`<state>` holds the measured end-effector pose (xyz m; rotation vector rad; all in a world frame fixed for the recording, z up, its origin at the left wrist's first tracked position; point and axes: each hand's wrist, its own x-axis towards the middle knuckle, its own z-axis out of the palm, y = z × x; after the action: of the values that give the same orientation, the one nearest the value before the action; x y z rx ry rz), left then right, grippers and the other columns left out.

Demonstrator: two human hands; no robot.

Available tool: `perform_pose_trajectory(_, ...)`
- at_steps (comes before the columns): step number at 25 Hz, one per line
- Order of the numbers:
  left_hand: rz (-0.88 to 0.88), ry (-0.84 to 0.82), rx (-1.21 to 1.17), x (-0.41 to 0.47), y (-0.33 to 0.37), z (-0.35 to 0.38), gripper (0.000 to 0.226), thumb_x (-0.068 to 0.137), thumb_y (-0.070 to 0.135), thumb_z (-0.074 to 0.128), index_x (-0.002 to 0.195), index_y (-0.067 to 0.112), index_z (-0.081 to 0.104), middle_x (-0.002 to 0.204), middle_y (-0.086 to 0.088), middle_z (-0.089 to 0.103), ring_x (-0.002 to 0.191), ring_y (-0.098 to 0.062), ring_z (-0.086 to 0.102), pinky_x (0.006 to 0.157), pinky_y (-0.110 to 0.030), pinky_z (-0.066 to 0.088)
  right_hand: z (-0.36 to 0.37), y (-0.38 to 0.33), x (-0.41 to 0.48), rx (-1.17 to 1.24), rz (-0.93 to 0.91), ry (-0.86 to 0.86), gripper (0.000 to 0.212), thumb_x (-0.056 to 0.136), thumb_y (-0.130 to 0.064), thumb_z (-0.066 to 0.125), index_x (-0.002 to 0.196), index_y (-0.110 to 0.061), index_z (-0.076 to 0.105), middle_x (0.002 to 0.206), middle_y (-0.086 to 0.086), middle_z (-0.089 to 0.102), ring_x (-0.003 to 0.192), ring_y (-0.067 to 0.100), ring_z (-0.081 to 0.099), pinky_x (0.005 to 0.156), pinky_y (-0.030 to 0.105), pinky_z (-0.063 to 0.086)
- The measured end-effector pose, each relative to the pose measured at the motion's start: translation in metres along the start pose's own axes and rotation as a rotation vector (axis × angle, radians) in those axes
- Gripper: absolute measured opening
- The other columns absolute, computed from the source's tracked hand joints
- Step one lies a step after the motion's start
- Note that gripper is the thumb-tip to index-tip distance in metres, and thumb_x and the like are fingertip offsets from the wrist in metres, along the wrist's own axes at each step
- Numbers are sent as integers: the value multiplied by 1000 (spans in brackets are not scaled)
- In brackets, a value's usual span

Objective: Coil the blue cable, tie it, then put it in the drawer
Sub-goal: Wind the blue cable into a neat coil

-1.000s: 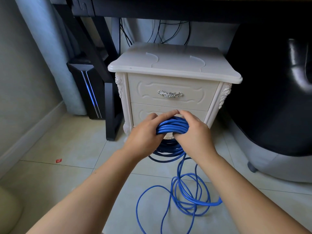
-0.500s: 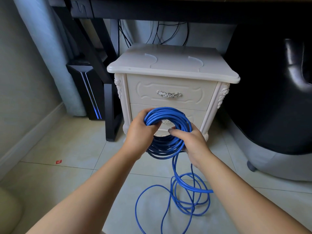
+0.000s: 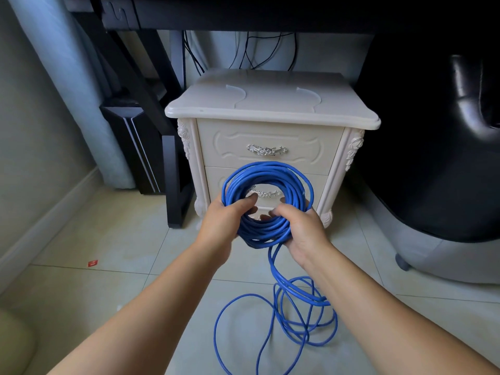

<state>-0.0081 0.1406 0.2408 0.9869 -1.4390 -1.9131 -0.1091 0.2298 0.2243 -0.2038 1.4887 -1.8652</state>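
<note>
Gripping the lower arc of the coiled blue cable (image 3: pixel 270 170), the left hand (image 3: pixel 224 226) wraps the ring's lower left side, thumb hooked over the front into the open centre and fingers curled round behind. The right hand (image 3: pixel 303 228) clasps the lower right side in the same way, its thumb over the strands and its fingertips hidden behind them. The two hands sit close together, with the bottom of the bundle sagging between them.

The coil stands upright in the air, its open face toward the camera, made of many turns lying loosely side by side. No tie shows on it. From its underside a strand drops to the tiled floor (image 3: pixel 108 280), where the uncoiled length lies in slack, overlapping loops between the forearms.

Just behind the coil is a cream nightstand (image 3: pixel 270 104). Its upper drawer (image 3: pixel 232 158) and lower drawer (image 3: pixel 319 185) are both closed; the lower drawer's ornate silver handle (image 3: pixel 266 194) shows through the ring.

Left of the nightstand stand a black desk leg (image 3: pixel 173 180) and a black computer tower (image 3: pixel 130 147), with dark wires (image 3: pixel 254 50) hanging behind. A black padded seat (image 3: pixel 433 158) fills the right side. A small red scrap (image 3: pixel 92 263) lies on the tiles at left.
</note>
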Motion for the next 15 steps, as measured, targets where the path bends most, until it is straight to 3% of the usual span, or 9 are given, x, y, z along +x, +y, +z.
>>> perform_pose_trajectory(3,55,-113,158,6,10,-12,28,78,19,78,104,20,67,85,6,67,81,-13,65,80,-33,49,-5,-15,5,-257,-153,53,29,74,3,62,96,-15,59,75,4,65,68,22,70,78,45,57)
perform_pose_trajectory(6,272,-182,395,8,16,-18,66,75,13,81,132,33,54,116,13,66,95,-3,68,86,-23,52,-6,-26,1,-657,-332,12,31,71,-2,66,91,-24,58,74,-4,63,70,20,61,66,33,50)
perform_pose_trajectory(8,375,-228,614,6,16,-17,77,74,10,80,137,38,47,124,17,59,97,5,64,85,-11,50,-3,-26,-5,-893,-411,-70,33,73,-5,65,92,-30,54,80,-7,63,73,16,60,64,29,46)
perform_pose_trajectory(11,411,-207,767,2,15,-14,61,75,7,73,127,35,55,99,18,67,78,5,63,68,-5,46,1,-23,-9,-1000,-465,-101,40,74,-8,65,100,-36,55,89,-9,63,81,14,60,69,29,48)
perform_pose_trajectory(15,401,-107,666,2,16,-10,34,72,-3,65,97,20,63,66,10,61,52,-3,52,51,-14,41,1,-25,-9,-881,-469,-98,48,72,-7,69,110,-34,57,97,-12,66,88,8,63,74,18,50)
